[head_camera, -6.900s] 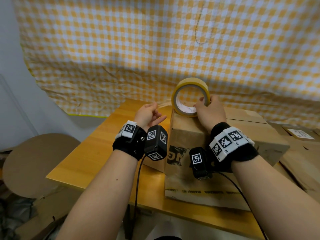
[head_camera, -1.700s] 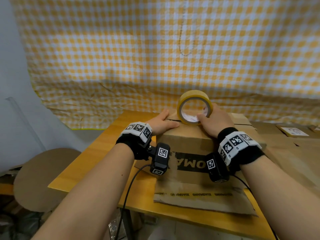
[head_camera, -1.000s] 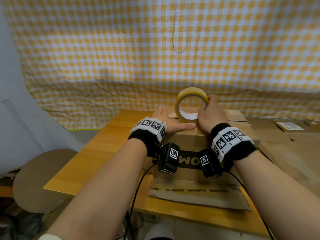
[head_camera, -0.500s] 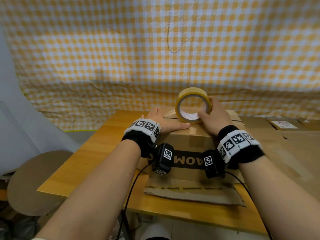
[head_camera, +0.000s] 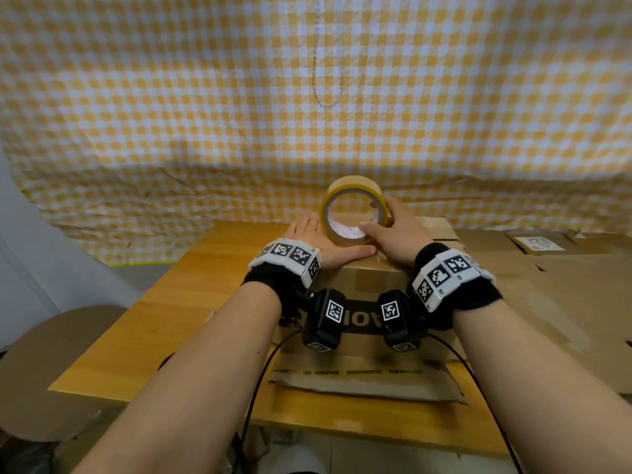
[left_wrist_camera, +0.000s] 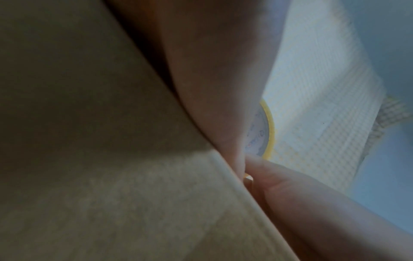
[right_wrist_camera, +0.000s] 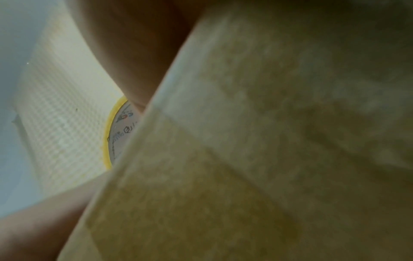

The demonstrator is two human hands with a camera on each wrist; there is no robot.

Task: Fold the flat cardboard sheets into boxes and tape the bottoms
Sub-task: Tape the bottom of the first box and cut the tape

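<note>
A folded brown cardboard box (head_camera: 371,285) stands on the wooden table (head_camera: 164,323), with black print across its near side. A yellow tape roll (head_camera: 354,208) stands on edge on the box top. My right hand (head_camera: 393,230) grips the roll, thumb inside the ring and fingers over its right rim. My left hand (head_camera: 318,239) lies flat on the box top just left of the roll, thumb stretched toward the right hand. Both wrist views are blurred; they show the box wall (left_wrist_camera: 111,194), box wall (right_wrist_camera: 268,159) and a sliver of the tape roll (left_wrist_camera: 267,132), tape roll (right_wrist_camera: 118,134).
A loose flap (head_camera: 362,384) of the box lies on the table toward me. Flat cardboard sheets (head_camera: 554,285) cover the area to the right. A yellow checked cloth (head_camera: 307,97) hangs behind. A round brown stool (head_camera: 41,367) stands at lower left.
The tape roll has shifted slightly back along the box top with my right hand. My left hand stays flat on the box, and my view has moved closer.
</note>
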